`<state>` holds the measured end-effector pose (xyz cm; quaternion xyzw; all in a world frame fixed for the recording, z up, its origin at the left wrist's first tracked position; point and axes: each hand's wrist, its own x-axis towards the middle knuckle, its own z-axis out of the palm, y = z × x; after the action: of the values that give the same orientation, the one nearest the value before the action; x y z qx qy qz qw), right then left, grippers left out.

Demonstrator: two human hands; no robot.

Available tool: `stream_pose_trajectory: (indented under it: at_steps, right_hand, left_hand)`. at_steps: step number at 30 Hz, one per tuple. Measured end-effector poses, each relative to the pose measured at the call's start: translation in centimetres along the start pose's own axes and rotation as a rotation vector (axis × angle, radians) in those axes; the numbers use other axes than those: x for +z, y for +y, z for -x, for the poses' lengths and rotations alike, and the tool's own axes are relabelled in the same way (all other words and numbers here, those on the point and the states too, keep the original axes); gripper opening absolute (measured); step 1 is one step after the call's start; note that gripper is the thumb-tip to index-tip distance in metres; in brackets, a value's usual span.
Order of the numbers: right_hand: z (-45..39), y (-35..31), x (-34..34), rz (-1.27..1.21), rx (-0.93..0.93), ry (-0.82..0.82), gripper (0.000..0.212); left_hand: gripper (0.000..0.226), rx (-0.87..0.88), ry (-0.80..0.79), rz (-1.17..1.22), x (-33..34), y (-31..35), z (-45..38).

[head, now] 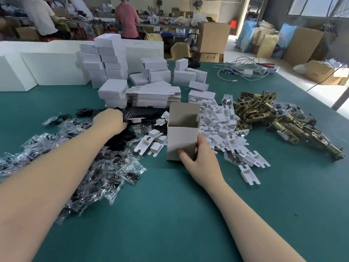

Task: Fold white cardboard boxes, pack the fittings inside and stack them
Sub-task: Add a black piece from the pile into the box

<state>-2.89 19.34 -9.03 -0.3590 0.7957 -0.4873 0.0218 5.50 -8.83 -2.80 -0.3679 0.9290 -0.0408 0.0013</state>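
Box (182, 137) of white cardboard stands upright near the middle of the green surface (170, 214), its top flaps open and its brown inside showing. The right hand (200, 159) grips its lower right corner, thumb across the front face and fingers round the side. The left hand (111, 121) reaches toward the far left of the box into a heap of black parts (136, 115); its fingers curl down among them, and whether they hold anything cannot be told.

Clear bags of dark hardware (90, 167) spread along the left side of the surface under the left forearm. White plastic inserts (222, 127) lie in a loose pile just right of the box, and brass-coloured latch fittings (273, 118) are heaped further toward the right edge. Behind the box sits a stack of flat box blanks (154, 95), and beyond it, toward the far edge, stand stacks of folded white boxes (107, 61). White cables (243, 69) lie at the far right corner. Two people stand at benches in the background.
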Motion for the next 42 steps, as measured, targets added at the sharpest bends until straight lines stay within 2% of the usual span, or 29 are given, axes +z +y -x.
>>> stream_pose_trajectory:
  at_steps: [5,8,11,14,19,23,27,30,34,37,42]
  right_hand:
    - [-0.2,0.2,0.0,0.011,0.02,-0.012,0.041]
    - [-0.3,0.2,0.0,0.015,0.034,-0.013,0.039]
    - [-0.4,0.3,0.1,0.008,0.043,-0.015,0.04]
    - [-0.4,0.4,0.1,0.004,0.038,-0.018,0.039]
    - [-0.2,0.2,0.0,0.013,0.05,-0.013,0.038]
    - [-0.1,0.1,-0.1,0.014,0.068,-0.013,0.04]
    - [-0.1,0.3,-0.1,0.022,0.076,-0.015,0.041]
    - [-0.1,0.4,0.0,0.015,0.077,-0.014,0.042]
    - [-0.1,0.4,-0.1,0.01,0.079,-0.013,0.041]
    - [-0.2,0.4,-0.1,0.013,0.09,-0.023,0.046]
    - [-0.2,0.5,0.0,0.012,0.096,-0.025,0.048]
  left_hand:
    - [0.034,0.021,-0.072,-0.04,-1.1,0.3,-0.7]
    - [0.039,0.142,-0.173,0.011,-2.3,0.1,-0.7]
    - [0.034,0.303,-0.28,0.154,-2.3,-0.5,0.6]
    - [0.044,0.424,-0.283,0.017,-1.1,-1.3,1.8]
    - [0.036,0.435,-0.119,0.013,-0.1,-1.6,2.6]
    - [0.031,0.391,-0.116,0.138,-0.3,-1.7,2.5]
    - [0.03,0.302,-0.014,0.242,-0.4,-2.4,2.1]
    - [0.027,0.253,-0.053,0.306,-0.4,-3.2,1.8]
    - [0.023,0.291,-0.09,0.298,-0.7,-3.6,1.4]
    - [0.021,0.328,-0.136,0.257,-1.0,-3.4,1.3]
    - [0.025,0.385,-0.124,0.123,-0.9,-2.8,1.1]
